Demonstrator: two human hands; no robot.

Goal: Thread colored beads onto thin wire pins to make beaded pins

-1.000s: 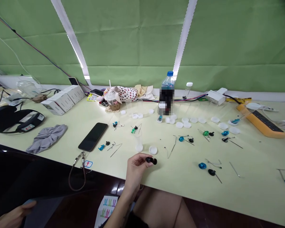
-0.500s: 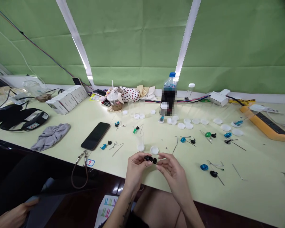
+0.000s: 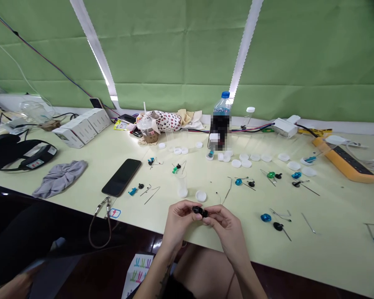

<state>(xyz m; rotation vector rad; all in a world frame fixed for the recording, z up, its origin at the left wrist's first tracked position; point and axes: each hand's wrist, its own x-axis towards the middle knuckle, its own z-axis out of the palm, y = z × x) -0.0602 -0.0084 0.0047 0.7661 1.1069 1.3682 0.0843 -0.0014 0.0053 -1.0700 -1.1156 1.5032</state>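
Observation:
Between my two hands, over the table's front edge, is a small black plastic part (image 3: 200, 211) with rounded ends. My left hand (image 3: 178, 222) pinches it from the left with thumb and fingers. From the other side, the fingertips of my right hand (image 3: 227, 226) are closed on its right end. Just beyond them lie a white round cap (image 3: 201, 196) and an upright clear tube (image 3: 182, 185). To the right are a blue round piece (image 3: 266, 217), a black disc with a stem (image 3: 278, 226) and thin bent metal wires (image 3: 308, 223).
A black phone (image 3: 122, 177) with a wrist strap lies left, beside a grey scrunchie (image 3: 60, 178). Several white caps (image 3: 254, 157) line the back near a drink bottle (image 3: 220, 124). An orange power strip (image 3: 345, 160) is at right. Another person's hand (image 3: 17, 286) shows lower left.
My right hand has moved left and its fingers have closed on the black part's right end. The view has shifted slightly.

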